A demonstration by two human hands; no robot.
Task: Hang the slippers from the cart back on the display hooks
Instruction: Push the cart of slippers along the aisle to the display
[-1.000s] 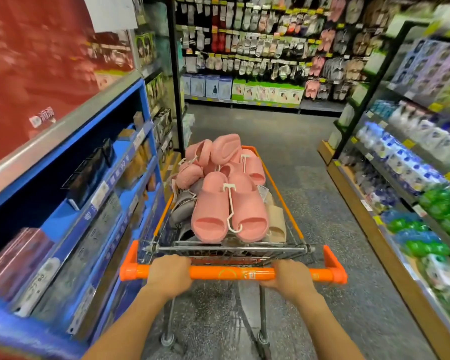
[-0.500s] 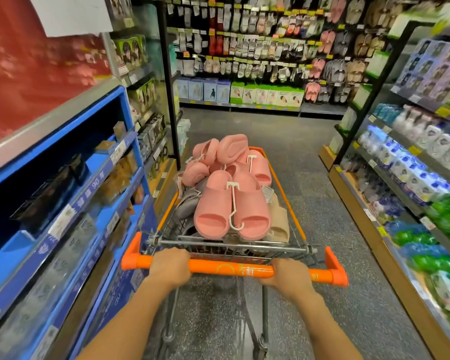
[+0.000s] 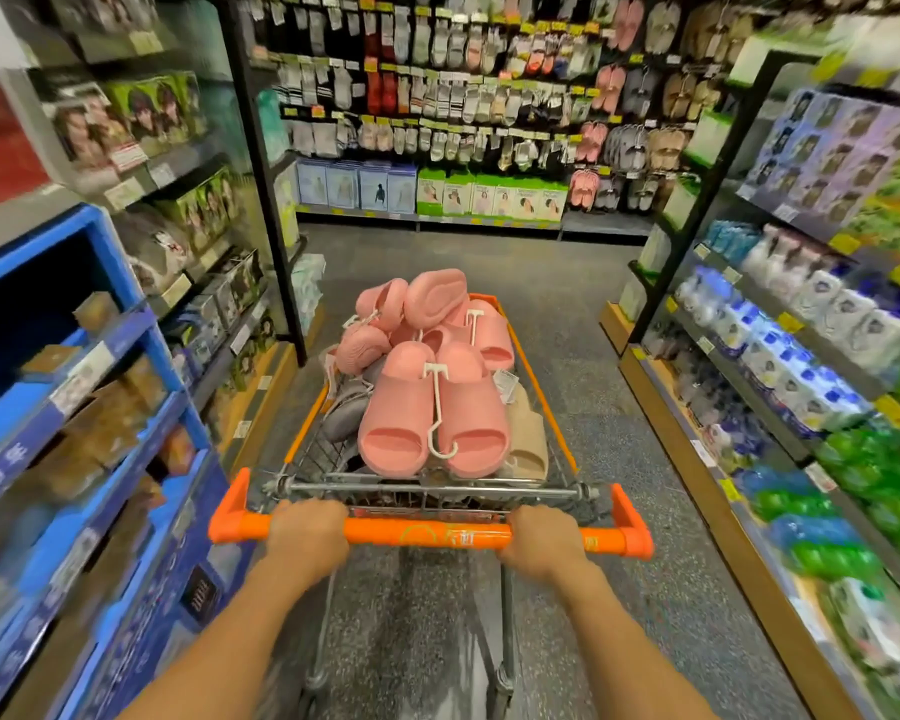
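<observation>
1. Left hand (image 3: 308, 532): fingers curled round the orange cart handle (image 3: 427, 535).
2. Right hand (image 3: 541, 540): fingers wrapped on the same handle.
3. Pink slippers (image 3: 432, 413): heaped in the cart basket (image 3: 552, 449), just beyond the fingers.
4. Display hooks (image 3: 619, 127): well beyond, at the aisle's far end.

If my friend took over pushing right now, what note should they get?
Left hand and right hand both grip the orange cart handle. Pink slippers on white hangers are piled in the cart, with grey and beige pairs under them. Nothing hung yet. Left to do: roll to the slipper display hooks at the aisle's end and hang every pair.
</observation>
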